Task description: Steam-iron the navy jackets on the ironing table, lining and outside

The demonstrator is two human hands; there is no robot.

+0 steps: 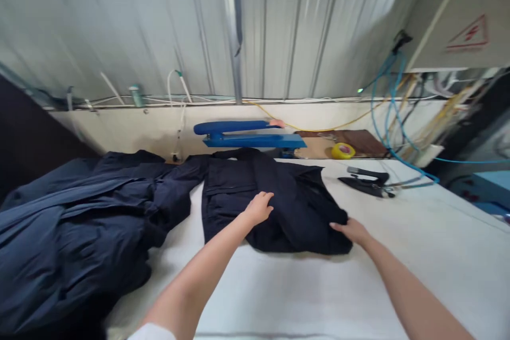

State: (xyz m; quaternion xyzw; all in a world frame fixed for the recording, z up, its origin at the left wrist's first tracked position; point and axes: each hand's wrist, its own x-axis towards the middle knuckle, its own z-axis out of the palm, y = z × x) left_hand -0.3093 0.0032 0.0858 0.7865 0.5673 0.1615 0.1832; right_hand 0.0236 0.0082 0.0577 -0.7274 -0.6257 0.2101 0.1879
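A dark navy jacket [235, 191] lies partly folded on the white table, with one long strip, seemingly a sleeve, laid across its middle. My left hand [260, 208] is over this strip, its fingers stretched out and the thumb apart; whether it presses on the cloth I cannot tell. At the garment's right end, my right hand [353, 229] pinches the edge, thumb on top and the other fingers mostly hidden. To the left, a large heap of similar dark garments [91, 234] meets the jacket's upper left side.
An iron [366, 183] with a blue hose [414, 159] rests at the right on the white table [430, 244]. Behind the jacket stand a blue sleeve board [247, 135] and a yellow tape roll [342, 151]. An electrical box [466, 21] hangs at upper right.
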